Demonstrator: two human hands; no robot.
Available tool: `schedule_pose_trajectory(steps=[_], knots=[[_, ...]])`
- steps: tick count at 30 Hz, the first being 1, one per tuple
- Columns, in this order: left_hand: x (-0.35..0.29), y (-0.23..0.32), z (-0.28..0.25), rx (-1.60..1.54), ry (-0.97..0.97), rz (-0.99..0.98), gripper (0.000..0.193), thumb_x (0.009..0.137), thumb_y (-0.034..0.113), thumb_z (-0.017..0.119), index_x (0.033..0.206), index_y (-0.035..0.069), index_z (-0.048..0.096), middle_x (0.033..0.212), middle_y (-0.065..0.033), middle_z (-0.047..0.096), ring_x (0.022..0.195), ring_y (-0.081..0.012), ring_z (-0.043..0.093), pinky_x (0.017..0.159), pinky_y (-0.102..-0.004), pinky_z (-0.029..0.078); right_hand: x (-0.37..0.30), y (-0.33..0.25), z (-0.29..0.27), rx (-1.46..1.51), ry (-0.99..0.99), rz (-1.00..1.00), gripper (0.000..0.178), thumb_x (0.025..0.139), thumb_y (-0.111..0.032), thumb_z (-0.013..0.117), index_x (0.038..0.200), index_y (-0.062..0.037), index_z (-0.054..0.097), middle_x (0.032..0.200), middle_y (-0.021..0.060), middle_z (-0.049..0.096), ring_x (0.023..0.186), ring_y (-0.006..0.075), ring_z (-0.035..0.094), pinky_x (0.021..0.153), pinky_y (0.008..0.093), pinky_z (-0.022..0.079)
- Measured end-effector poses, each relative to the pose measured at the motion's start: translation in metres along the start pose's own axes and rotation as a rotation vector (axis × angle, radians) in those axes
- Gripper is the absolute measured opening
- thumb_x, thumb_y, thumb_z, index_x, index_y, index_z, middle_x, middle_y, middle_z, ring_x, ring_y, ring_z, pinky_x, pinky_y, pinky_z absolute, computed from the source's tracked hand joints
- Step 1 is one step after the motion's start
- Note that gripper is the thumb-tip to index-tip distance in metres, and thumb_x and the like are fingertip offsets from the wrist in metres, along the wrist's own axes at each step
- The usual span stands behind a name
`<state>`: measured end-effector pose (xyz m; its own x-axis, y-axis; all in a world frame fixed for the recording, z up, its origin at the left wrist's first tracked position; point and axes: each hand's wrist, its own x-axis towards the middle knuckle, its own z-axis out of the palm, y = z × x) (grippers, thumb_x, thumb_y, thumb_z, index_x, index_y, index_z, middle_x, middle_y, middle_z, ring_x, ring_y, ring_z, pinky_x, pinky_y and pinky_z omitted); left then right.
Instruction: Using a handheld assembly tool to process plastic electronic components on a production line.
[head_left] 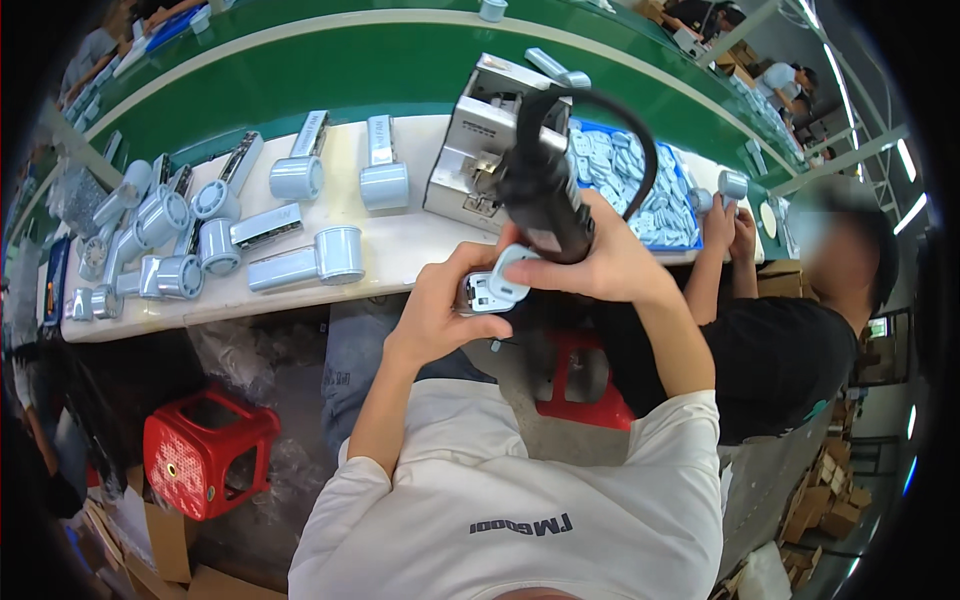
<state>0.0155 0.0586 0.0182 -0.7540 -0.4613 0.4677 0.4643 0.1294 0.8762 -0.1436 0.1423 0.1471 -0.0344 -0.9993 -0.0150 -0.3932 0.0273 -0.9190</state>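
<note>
My left hand [432,312] is wrapped round a light-blue handheld fan part [478,293], whose end with square cutouts points up. Most of that part is hidden by the fingers. Against this end my right thumb presses a small oval light-blue cover [511,272], tilted over the opening. My right hand [610,262] also grips a black electric screwdriver [545,195], upright with its cord looping off to the right. Behind it on the table stands a whitish metal box machine [475,140].
Several light-blue fans [340,252] lie along the left of the white table [400,245]. A blue tray [690,190] full of small covers stands right of the machine. A co-worker [770,350] sits close on my right. Red stools [205,455] stand below, and a green conveyor [380,75] runs behind.
</note>
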Motion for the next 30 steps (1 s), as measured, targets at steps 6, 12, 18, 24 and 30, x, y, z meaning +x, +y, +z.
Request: schedule_pose_trajectory(steps=[6,12,18,24,30], knots=[[-0.002,0.011,-0.011,0.143,0.013,0.010,0.071,0.061,0.053,0.078,0.102,0.001,0.052,0.079,-0.0105,0.060,0.068,-0.0235,0.060,0.063,-0.0287,0.047,-0.003,0.003,0.023,0.068,0.058,0.026,0.029,0.069,-0.016,0.080,0.089,-0.0027,0.062,0.082,0.0012,0.061,0.075,0.0090,0.056,0.068,0.0239,0.045],[0.002,0.008,-0.009,0.339,0.276,0.239,0.072,0.059,0.056,0.075,0.100,0.001,0.053,0.081,-0.0089,0.061,0.067,-0.0230,0.061,0.061,-0.0288,0.048,-0.006,0.006,0.038,0.161,0.167,0.315,0.033,0.069,-0.023,0.081,0.086,-0.0030,0.061,0.079,0.0000,0.057,0.071,0.0068,0.051,0.062,0.0220,0.041],[0.002,0.004,-0.011,0.657,0.188,0.414,0.072,0.063,0.061,0.071,0.099,0.001,0.054,0.082,-0.0073,0.062,0.066,-0.0229,0.061,0.059,-0.0298,0.048,-0.007,0.027,0.050,0.100,0.224,0.113,0.037,0.068,-0.025,0.081,0.088,-0.0026,0.059,0.073,-0.0021,0.054,0.063,0.0066,0.049,0.056,0.0215,0.039],[0.006,-0.001,-0.015,0.471,0.329,0.445,0.047,0.077,0.037,0.070,0.102,0.002,0.051,0.081,-0.0095,0.062,0.066,-0.0197,0.059,0.059,-0.0298,0.047,0.001,0.014,0.027,0.379,0.434,-0.181,0.039,0.080,-0.030,0.071,0.101,-0.0043,0.050,0.078,0.0021,0.053,0.052,0.0082,0.047,0.048,0.0233,0.038],[0.025,-0.020,-0.030,0.074,0.480,0.480,0.028,0.086,0.020,0.063,0.103,0.004,0.048,0.085,-0.0101,0.062,0.064,-0.0125,0.054,0.056,-0.0254,0.044,0.046,-0.013,-0.016,0.715,0.476,-0.765,0.070,0.083,-0.071,0.041,0.109,-0.0054,0.041,0.077,0.0078,0.047,0.046,0.0125,0.046,0.043,0.0241,0.037]])
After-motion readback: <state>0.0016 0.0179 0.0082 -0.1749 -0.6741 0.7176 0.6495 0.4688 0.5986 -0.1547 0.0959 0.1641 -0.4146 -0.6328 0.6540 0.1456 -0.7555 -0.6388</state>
